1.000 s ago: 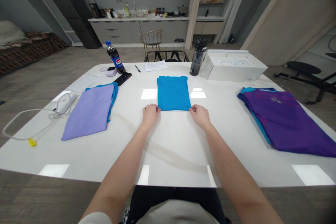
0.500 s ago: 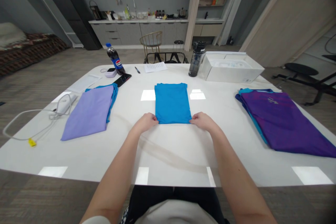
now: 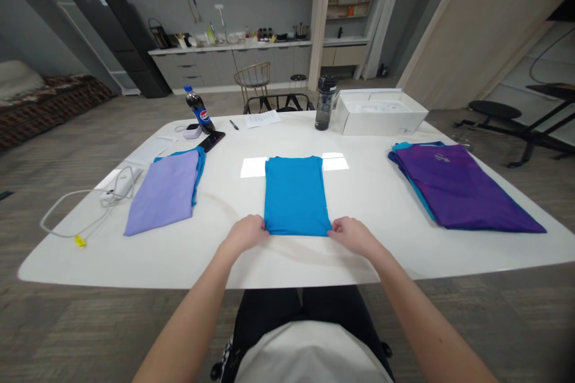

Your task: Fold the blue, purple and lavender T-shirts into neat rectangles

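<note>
A blue folded garment (image 3: 296, 196) lies flat in a near rectangle at the middle of the white table (image 3: 359, 191). My left hand (image 3: 248, 232) pinches its near left corner, fingers closed on the cloth. At the near right corner, my right hand (image 3: 351, 234) holds the fabric between thumb and fingers. To the left rests a folded lavender garment (image 3: 162, 194) with blue cloth showing beneath it. A purple folded garment (image 3: 462, 188) lies on the right over other blue cloth.
A cola bottle (image 3: 199, 111), a phone (image 3: 212, 141), a pen (image 3: 234, 125) and a printed sheet (image 3: 262, 119) are toward the back. A dark water bottle (image 3: 325, 105) stands beside a white box (image 3: 381, 114). At left lies a white cable (image 3: 67, 233) with a yellow tag.
The blue garment and both hands sit nearer the table's front edge, and the garment looks a bit longer. Both hands keep its near corners. The camera view has also shifted.
</note>
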Demonstrator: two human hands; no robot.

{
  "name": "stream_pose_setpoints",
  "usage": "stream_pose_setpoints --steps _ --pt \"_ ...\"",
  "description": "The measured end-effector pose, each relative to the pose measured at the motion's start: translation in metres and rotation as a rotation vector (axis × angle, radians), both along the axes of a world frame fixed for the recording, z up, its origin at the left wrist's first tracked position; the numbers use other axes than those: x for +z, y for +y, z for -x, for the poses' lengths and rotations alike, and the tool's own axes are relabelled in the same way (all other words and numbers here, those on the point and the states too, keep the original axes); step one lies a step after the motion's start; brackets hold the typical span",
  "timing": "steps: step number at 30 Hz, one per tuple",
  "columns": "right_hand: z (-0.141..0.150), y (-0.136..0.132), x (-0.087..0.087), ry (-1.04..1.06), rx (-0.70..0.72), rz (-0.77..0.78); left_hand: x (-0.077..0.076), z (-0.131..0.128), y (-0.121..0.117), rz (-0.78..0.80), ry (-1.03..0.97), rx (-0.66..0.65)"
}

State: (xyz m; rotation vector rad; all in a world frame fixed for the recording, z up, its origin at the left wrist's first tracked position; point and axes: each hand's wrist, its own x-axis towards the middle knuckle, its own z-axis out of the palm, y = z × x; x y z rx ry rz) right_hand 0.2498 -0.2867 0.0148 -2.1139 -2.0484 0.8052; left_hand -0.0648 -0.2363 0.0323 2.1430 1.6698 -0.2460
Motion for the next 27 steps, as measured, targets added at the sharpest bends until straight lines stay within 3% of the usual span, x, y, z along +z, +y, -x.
stream_pose_setpoints --steps 4,7,10,13,18,22,27 --pt "0.001 -0.035 0.005 -0.018 0.032 -0.005 -0.001 0.008 -0.044 0.002 0.010 -0.004" --pt "-0.003 -0.026 0.005 0.053 -0.013 -0.050 -0.003 0.011 -0.045 -0.041 -0.083 0.060" --pt "-0.004 0.017 0.001 0.088 -0.130 -0.181 -0.007 0.009 -0.010 -0.231 -0.254 0.133" --pt "0.003 0.080 -0.001 0.046 -0.205 -0.271 -0.016 -0.003 0.050 -0.435 -0.300 0.195" --pt "0.014 0.167 -0.004 -0.035 -0.317 -0.290 -0.032 -0.024 0.146 -0.456 -0.243 0.320" --pt "0.008 0.193 -0.022 -0.070 -0.290 -0.365 -0.044 -0.024 0.186 -0.370 -0.228 0.307" --pt "0.002 0.197 -0.044 -0.071 -0.205 -0.435 -0.046 -0.021 0.209 -0.261 -0.190 0.277"
